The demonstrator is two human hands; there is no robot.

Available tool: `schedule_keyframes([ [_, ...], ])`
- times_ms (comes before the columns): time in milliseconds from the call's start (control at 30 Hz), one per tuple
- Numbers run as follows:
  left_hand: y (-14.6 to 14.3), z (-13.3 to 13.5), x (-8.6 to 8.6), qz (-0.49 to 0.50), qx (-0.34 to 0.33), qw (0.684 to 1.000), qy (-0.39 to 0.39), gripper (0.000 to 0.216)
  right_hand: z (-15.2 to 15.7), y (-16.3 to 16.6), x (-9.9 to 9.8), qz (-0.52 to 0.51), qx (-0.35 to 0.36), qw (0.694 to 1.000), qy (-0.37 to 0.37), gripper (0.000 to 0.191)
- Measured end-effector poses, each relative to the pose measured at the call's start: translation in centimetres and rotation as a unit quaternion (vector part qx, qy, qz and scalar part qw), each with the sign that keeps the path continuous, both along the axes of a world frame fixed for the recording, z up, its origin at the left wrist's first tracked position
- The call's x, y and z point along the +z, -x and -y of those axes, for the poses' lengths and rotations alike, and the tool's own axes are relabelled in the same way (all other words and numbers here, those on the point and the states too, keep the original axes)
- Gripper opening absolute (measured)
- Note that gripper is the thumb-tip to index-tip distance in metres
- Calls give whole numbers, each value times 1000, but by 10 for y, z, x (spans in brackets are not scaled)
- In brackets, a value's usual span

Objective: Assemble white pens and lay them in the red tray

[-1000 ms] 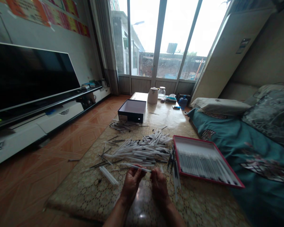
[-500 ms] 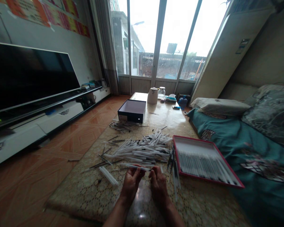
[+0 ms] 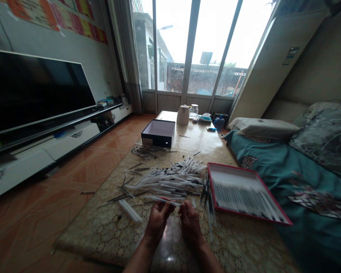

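A slim white pen (image 3: 174, 204) lies crosswise between my two hands above the near part of the table. My left hand (image 3: 157, 220) is closed round its left part, thumb on top. The fingers of my right hand (image 3: 190, 220) pinch the right end, and whatever small part sits there is hidden. Just beyond them spreads a loose pile of white pen barrels (image 3: 173, 180), some with dark parts. A few clear tubes (image 3: 130, 211) lie together left of my left hand. To the right, a shallow red-rimmed tray (image 3: 230, 174) holds a row of pens (image 3: 241, 199).
Dark-tipped pens (image 3: 207, 194) lie along the tray's left side. Thin dark refills (image 3: 122, 197) are scattered left of the pile. Farther back stand a dark open box (image 3: 158, 142), a beige kettle (image 3: 183, 115) and a glass jar (image 3: 194, 112). A sofa (image 3: 261, 155) borders the table's right.
Hardly anything differs. My right hand has shifted very slightly, and both hands keep their hold on the pen.
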State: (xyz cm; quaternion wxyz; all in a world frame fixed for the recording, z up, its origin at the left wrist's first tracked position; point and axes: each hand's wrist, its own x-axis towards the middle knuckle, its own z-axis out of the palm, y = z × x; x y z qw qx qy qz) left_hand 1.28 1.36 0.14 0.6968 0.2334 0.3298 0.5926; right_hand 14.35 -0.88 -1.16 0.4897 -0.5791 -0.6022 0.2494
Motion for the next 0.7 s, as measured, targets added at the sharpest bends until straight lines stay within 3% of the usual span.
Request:
schedule_keyframes([
  [700,0,0,-1,-3,6,1000,2,22,-1,0,-4,4,-5,1000,-1,33],
])
